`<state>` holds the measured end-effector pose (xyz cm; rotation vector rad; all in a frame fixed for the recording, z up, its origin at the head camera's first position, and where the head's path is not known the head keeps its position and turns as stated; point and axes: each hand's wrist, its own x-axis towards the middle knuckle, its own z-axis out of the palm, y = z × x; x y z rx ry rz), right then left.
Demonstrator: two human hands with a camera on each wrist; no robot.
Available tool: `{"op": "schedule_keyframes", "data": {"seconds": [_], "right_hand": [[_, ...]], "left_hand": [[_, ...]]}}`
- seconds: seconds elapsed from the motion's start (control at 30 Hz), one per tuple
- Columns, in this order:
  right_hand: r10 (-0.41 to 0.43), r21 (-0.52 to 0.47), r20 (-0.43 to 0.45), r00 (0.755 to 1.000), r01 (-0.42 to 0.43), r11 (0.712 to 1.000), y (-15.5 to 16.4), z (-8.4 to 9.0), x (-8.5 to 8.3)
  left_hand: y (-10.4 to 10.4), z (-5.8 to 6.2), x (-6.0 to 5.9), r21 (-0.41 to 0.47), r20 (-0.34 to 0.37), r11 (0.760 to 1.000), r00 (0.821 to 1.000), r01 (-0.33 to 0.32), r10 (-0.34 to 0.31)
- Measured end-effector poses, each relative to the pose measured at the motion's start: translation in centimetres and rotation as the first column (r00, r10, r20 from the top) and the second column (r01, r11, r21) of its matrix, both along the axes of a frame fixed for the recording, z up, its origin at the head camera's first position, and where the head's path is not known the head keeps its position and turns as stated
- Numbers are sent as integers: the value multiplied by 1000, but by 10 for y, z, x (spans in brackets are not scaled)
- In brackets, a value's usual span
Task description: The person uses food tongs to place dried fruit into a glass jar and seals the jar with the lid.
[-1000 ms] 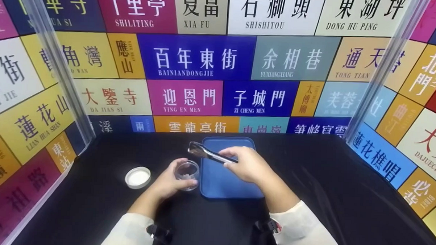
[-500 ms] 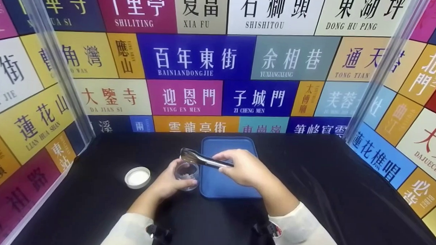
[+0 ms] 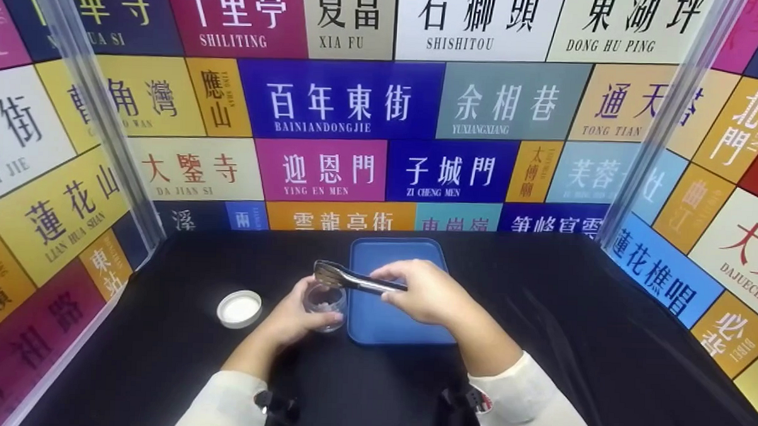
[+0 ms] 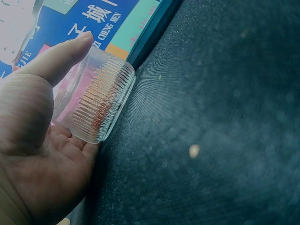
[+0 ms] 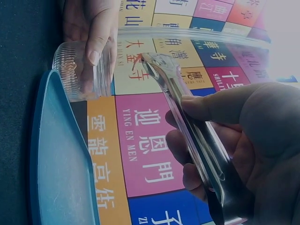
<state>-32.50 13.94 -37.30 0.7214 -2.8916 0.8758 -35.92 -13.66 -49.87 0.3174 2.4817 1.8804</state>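
My left hand (image 3: 293, 317) grips a small clear jar (image 3: 325, 309) just above or on the black table, thumb on the near side. In the left wrist view the ribbed lower wall of the jar (image 4: 103, 101) shows between thumb and fingers. Small brownish bits lie at the jar's bottom (image 5: 70, 68) in the right wrist view. Metal tongs (image 3: 361, 282) are held in my right hand (image 3: 430, 293), pinched between thumb and fingers. Their tips are over the jar's mouth; whether anything sits between them I cannot tell.
A blue tray (image 3: 394, 333) lies right of the jar, partly under my right hand. To the left, a round white lid (image 3: 239, 309) rests on the black cloth (image 3: 360, 389). Panels printed with characters stand behind and at both sides.
My right hand has brought the tongs down and left, so their tips are over the jar's mouth. In the last half second they have barely moved. The left hand and jar stay put.
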Motion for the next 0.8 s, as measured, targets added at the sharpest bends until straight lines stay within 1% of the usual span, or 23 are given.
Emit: {"op": "schedule_keyframes", "data": {"seconds": [0.37, 0.57, 0.8], "right_hand": [[-9, -8, 19, 1000, 9, 1000, 0, 0, 0], [-32, 15, 40, 999, 32, 999, 0, 0, -1], [-54, 12, 51, 997, 54, 998, 1, 0, -1]], "left_hand": [[0, -1, 0, 5, 11, 1000, 1000, -1, 1], [0, 0, 1, -13, 6, 1000, 1000, -14, 14], [-1, 1, 2, 7, 21, 1000, 1000, 7, -7]]}}
